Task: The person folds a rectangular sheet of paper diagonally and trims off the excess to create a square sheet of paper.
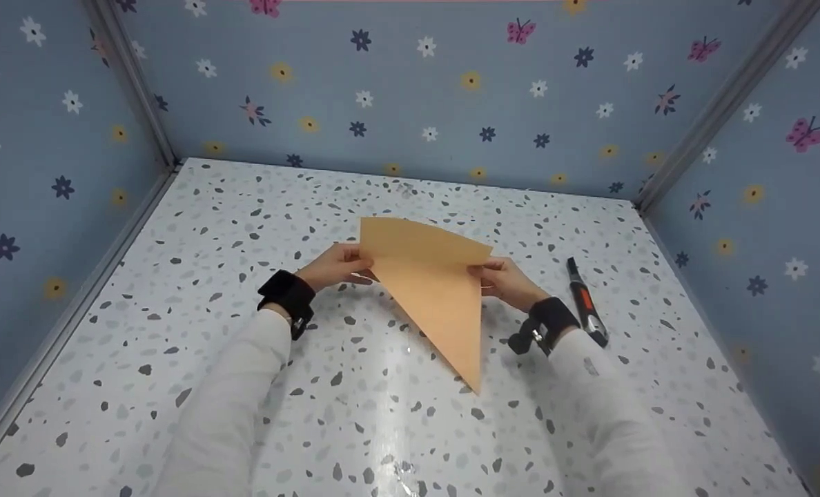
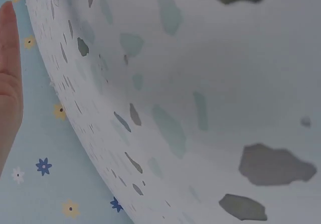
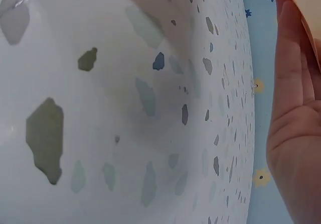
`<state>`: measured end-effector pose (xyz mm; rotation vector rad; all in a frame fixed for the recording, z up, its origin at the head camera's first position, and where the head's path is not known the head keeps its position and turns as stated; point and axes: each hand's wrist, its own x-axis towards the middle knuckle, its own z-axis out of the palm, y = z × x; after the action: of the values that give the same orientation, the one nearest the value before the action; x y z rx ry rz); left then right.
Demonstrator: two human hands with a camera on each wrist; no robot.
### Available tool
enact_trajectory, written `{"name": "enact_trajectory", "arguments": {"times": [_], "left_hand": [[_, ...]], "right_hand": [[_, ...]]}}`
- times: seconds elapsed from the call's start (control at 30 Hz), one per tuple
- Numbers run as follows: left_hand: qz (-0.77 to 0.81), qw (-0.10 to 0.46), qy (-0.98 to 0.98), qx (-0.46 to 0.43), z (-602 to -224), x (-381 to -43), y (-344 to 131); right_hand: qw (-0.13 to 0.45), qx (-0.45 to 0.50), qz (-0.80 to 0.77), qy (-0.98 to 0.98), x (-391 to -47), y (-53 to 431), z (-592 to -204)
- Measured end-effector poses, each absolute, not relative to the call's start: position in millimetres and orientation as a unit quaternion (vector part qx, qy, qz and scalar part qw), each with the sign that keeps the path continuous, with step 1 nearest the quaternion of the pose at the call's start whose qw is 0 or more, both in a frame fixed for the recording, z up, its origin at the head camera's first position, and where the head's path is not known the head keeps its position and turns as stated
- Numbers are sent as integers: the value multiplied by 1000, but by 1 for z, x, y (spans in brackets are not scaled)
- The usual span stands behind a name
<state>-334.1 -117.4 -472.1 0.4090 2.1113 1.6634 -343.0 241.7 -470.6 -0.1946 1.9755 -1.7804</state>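
Note:
An orange-tan sheet of paper [image 1: 427, 283], tapering to a point at its near end, is held up over the speckled table in the head view. My left hand [image 1: 341, 266] pinches its left edge, thumb on the near face. On the opposite side my right hand [image 1: 510, 281] pinches the right edge the same way. The left wrist view shows only part of the left hand [image 2: 9, 78], with no paper in sight. In the right wrist view, a corner of the paper [image 3: 308, 8] lies against the fingers of the right hand [image 3: 296, 113].
A utility knife [image 1: 584, 304] with a black and orange handle lies on the table to the right of my right wrist. The white speckled table [image 1: 244, 200] is bounded by blue flowered panels [image 1: 424, 90] at the back and both sides.

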Motion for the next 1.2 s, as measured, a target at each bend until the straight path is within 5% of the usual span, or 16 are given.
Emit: {"name": "enact_trajectory", "arguments": {"times": [0.63, 1.2], "left_hand": [[633, 249, 701, 216, -471, -325, -129], [652, 221, 713, 133, -471, -322, -118]], "right_hand": [[268, -125, -660, 691, -338, 249, -470], [316, -111, -691, 640, -336, 251, -469]]}}
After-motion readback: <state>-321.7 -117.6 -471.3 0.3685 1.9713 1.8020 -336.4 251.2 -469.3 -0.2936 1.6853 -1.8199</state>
